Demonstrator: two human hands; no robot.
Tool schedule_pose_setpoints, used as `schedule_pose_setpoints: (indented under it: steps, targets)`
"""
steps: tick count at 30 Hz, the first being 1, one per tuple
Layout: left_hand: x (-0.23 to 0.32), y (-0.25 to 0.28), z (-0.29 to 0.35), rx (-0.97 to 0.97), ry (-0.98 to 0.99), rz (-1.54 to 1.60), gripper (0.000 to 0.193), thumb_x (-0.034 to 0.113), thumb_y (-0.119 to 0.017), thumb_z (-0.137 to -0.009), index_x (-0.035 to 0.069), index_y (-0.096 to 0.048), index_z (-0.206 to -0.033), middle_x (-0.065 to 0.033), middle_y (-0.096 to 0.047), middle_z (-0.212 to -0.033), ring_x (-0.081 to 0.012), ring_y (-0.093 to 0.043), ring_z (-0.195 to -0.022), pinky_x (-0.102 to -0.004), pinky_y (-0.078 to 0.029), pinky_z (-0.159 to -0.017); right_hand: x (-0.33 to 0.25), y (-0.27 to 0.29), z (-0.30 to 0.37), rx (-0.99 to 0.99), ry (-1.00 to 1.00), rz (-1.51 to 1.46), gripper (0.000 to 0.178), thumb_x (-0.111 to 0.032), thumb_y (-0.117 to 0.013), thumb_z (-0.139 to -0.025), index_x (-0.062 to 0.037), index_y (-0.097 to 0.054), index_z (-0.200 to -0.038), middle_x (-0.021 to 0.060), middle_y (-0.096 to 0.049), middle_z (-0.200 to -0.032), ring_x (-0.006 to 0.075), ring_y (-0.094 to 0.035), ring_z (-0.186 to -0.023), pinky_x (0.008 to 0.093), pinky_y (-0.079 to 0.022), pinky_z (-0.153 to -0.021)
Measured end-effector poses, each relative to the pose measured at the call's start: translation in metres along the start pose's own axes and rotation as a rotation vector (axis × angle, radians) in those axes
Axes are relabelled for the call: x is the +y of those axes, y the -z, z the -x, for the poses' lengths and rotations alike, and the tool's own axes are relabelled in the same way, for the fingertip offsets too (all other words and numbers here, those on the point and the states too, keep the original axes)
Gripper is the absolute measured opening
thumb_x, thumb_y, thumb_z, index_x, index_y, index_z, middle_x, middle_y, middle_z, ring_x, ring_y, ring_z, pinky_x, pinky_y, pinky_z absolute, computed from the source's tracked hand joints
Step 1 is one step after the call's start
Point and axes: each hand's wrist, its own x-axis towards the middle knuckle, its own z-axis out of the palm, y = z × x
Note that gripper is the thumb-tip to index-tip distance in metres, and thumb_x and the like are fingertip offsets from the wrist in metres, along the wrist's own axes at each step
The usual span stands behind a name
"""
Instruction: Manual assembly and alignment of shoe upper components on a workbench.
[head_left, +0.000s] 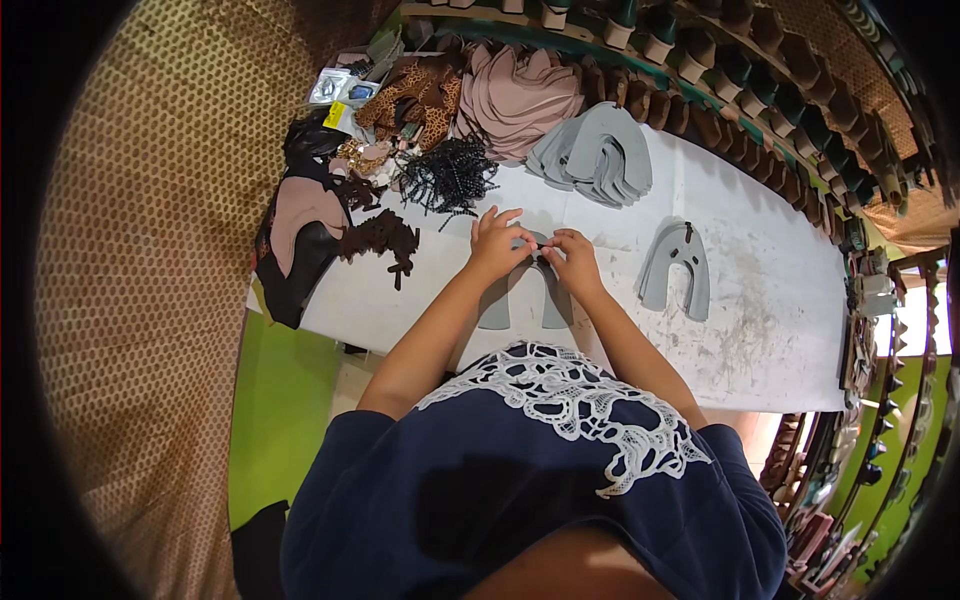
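Observation:
A grey U-shaped shoe upper (pixel 527 290) lies on the table in front of me, its two legs pointing toward my body. At its curved top, my left hand (pixel 495 246) pinches a small dark strip (pixel 541 247) with thumb and forefinger, the other fingers raised. From the other side my right hand (pixel 574 262) pinches at the same strip, and the fingertips nearly meet. The strip is too small and too covered to make out its shape. To the right rests a second grey upper (pixel 655 277) with a dark tab at its top.
Behind my hands are stacks of grey uppers (pixel 625 160) and pink uppers (pixel 515 95). Leopard-print pieces (pixel 415 95), black braided strips (pixel 447 175) and brown strips (pixel 380 238) lie left on the white table (pixel 765 290). Shelves of heeled shoes (pixel 735 70) line the far side.

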Motion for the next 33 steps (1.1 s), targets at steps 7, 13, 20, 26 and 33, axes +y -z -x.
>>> schedule_pose_setpoints:
  steps: [7,13,20,26,33]
  targets:
    - [0.008,-0.004,0.015,-0.011,0.176,-0.132,0.011,0.031,-0.069,-0.072,0.024,-0.069,-0.080,-0.0045,-0.047,-0.133,-0.0375,-0.026,-0.131,-0.0618,-0.013,-0.103,0.004,-0.010,-0.017,-0.017,-0.012,-0.023,0.014,-0.015,-0.068,-0.075,-0.0026,-0.067,-0.082,0.0138,-0.061,-0.097,0.0276,-0.058,-0.090,0.0348,-0.046,-0.078]
    - [-0.001,-0.004,0.015,0.098,0.188,-0.211,0.024,0.029,-0.068,-0.074,0.024,-0.068,-0.097,-0.0086,-0.045,-0.133,-0.0380,-0.025,-0.131,-0.0621,-0.014,-0.103,-0.010,-0.009,-0.044,-0.091,0.129,0.378,0.007,-0.017,-0.070,-0.068,-0.0116,-0.068,-0.073,0.0030,-0.061,-0.092,0.0232,-0.054,-0.098,0.0390,-0.039,-0.087]
    - [0.003,0.001,0.004,0.044,0.233,-0.227,0.023,0.026,-0.067,-0.075,0.024,-0.068,-0.098,-0.0076,-0.043,-0.136,-0.0338,-0.023,-0.133,-0.0593,-0.009,-0.106,-0.007,-0.010,-0.057,-0.185,0.324,0.453,0.005,-0.016,-0.070,-0.067,-0.0162,-0.069,-0.071,0.0002,-0.059,-0.096,0.0219,-0.051,-0.103,0.0401,-0.035,-0.091]
    - [0.000,0.001,-0.003,0.029,0.238,-0.229,0.017,0.024,-0.068,-0.075,0.025,-0.069,-0.092,-0.0057,-0.044,-0.134,-0.0333,-0.024,-0.133,-0.0596,-0.009,-0.105,-0.002,-0.012,-0.055,-0.193,0.237,0.415,0.005,-0.018,-0.071,-0.065,-0.0175,-0.069,-0.070,-0.0003,-0.059,-0.097,0.0216,-0.050,-0.104,0.0402,-0.035,-0.091]
    - [-0.003,-0.004,-0.004,0.072,0.216,-0.196,0.012,0.022,-0.068,-0.074,0.024,-0.069,-0.086,-0.0054,-0.047,-0.131,-0.0335,-0.025,-0.132,-0.0607,-0.009,-0.105,0.004,-0.013,-0.056,-0.179,0.186,0.381,0.007,-0.023,-0.073,-0.064,-0.0213,-0.071,-0.071,-0.0015,-0.059,-0.096,0.0214,-0.050,-0.103,0.0400,-0.036,-0.089]
